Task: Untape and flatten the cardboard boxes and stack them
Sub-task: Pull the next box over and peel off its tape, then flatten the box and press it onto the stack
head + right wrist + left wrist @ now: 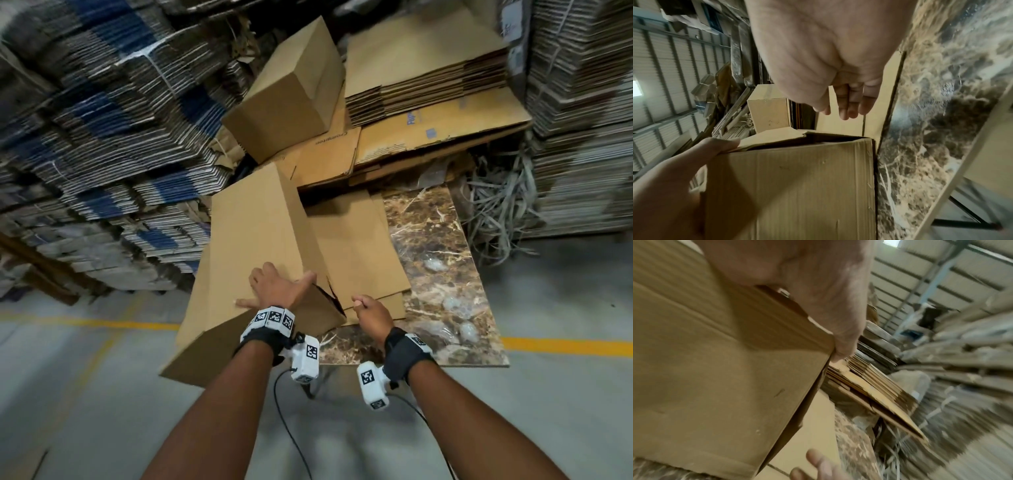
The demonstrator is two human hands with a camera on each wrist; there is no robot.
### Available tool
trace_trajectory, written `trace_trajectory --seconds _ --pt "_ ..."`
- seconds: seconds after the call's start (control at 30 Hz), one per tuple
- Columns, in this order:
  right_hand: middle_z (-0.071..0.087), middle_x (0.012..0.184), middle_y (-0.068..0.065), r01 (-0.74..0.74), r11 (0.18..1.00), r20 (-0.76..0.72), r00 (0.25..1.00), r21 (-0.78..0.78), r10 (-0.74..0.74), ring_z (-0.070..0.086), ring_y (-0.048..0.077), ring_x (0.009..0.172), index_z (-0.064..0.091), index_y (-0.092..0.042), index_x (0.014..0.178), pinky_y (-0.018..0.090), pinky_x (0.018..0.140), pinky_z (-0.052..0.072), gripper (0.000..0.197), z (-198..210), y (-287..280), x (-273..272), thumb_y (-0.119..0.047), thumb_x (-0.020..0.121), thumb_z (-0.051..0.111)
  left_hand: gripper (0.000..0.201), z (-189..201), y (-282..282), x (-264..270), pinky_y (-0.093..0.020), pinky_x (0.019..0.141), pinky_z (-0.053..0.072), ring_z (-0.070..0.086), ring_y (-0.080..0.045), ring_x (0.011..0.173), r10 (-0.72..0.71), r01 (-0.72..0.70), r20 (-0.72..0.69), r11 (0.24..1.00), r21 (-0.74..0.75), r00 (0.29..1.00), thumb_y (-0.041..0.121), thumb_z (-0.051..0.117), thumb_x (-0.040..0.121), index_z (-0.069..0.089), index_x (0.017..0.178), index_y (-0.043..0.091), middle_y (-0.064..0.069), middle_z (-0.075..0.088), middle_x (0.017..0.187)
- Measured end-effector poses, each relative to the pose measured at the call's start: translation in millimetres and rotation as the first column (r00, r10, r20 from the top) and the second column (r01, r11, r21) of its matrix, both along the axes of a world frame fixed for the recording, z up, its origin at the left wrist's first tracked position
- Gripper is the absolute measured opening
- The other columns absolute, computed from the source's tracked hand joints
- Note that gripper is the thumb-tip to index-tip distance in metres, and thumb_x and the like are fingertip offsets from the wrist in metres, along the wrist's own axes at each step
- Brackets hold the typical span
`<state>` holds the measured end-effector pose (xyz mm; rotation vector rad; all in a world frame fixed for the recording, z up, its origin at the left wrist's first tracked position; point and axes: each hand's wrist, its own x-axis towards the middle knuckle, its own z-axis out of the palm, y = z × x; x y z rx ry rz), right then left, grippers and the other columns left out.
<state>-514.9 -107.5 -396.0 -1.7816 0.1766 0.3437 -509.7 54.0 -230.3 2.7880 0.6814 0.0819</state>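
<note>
A tall brown cardboard box lies tilted on the marble-patterned table, its near end hanging over the front left edge. My left hand grips that near end, palm on the upper face and thumb hooked over the corner by the loose end flaps. The same thumb runs along the box edge in the left wrist view. My right hand hovers just right of the flaps, fingers relaxed and holding nothing. Flattened cardboard lies under the box.
A second assembled box leans at the back against a stack of flattened cartons. Tall bundles of flattened cartons wall the left and right. Loose strapping bands lie behind the table. A yellow line crosses the floor.
</note>
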Motion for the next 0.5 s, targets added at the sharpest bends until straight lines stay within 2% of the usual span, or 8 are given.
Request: trace_trajectory --seconds 0.1,0.2,0.27,0.33,0.4,0.47,0.5 --pt "0.061 0.139 0.007 0.057 0.996 -0.083 0.995 0.063 -0.052 0.057 0.029 0.125 0.063 -0.017 0.133 0.042 0.109 0.045 0.038 -11 13 1 -0.035 0.105 0.043 0.090 -5 33 -6 -0.077 0.114 0.004 0.045 -0.024 0.135 -0.029 0.035 0.081 0.997 -0.073 0.996 0.074 0.070 0.066 0.049 0.131 0.016 0.000 0.047 0.142" --pt "0.061 0.139 0.007 0.050 0.992 -0.148 0.988 0.115 -0.033 0.055 0.029 0.127 0.062 -0.015 0.133 0.044 0.110 0.043 0.042 -22 31 -4 -0.040 0.104 0.046 0.091 -4 68 -23 -0.067 0.118 0.010 0.055 -0.024 0.121 -0.083 0.100 0.138 0.987 -0.124 0.987 0.078 0.067 0.057 0.051 0.123 0.018 0.008 0.050 0.122" --pt "0.065 0.130 0.009 0.018 0.985 -0.208 0.978 0.169 0.018 0.059 0.030 0.120 0.066 -0.015 0.123 0.045 0.107 0.046 0.039 -32 49 -9 -0.042 0.103 0.047 0.106 -2 92 -35 -0.058 0.119 0.010 0.054 -0.024 0.124 -0.112 0.134 0.136 0.977 -0.166 0.984 0.082 0.062 0.050 0.048 0.134 0.018 0.009 0.054 0.124" --pt "0.070 0.117 0.009 -0.027 0.974 -0.258 0.962 0.227 0.087 0.064 0.030 0.109 0.069 -0.017 0.106 0.048 0.102 0.050 0.039 -46 70 -15 -0.049 0.101 0.046 0.119 -3 117 -44 -0.054 0.121 0.006 0.049 -0.022 0.134 -0.131 0.155 0.126 0.967 -0.202 0.983 0.083 0.067 0.051 0.041 0.149 0.021 0.007 0.058 0.138" --pt "0.068 0.097 0.005 -0.017 0.949 -0.318 0.940 0.316 0.123 0.064 0.025 0.089 0.065 -0.019 0.091 0.042 0.090 0.054 0.038 -49 91 -26 -0.049 0.103 0.045 0.121 -4 136 -50 -0.057 0.123 0.005 0.048 -0.019 0.136 -0.123 0.148 0.117 0.960 -0.239 0.985 0.085 0.071 0.051 0.038 0.151 0.027 0.010 0.058 0.140" --pt "0.056 0.073 0.004 0.049 0.917 -0.378 0.919 0.395 0.113 0.052 0.018 0.064 0.058 -0.016 0.083 0.033 0.067 0.046 0.039 -45 108 -39 -0.045 0.106 0.044 0.116 -9 150 -54 -0.062 0.122 0.010 0.050 -0.015 0.130 -0.115 0.141 0.114 0.954 -0.263 0.987 0.084 0.075 0.053 0.038 0.150 0.032 0.019 0.055 0.133" --pt "0.050 0.067 0.004 0.073 0.907 -0.394 0.913 0.416 0.107 0.047 0.016 0.057 0.056 -0.015 0.082 0.031 0.060 0.041 0.040 -42 116 -44 -0.044 0.107 0.043 0.114 -10 152 -57 -0.063 0.121 0.014 0.050 -0.015 0.131 -0.107 0.137 0.116 0.944 -0.300 0.987 0.081 0.078 0.055 0.037 0.150 0.033 0.021 0.053 0.131"
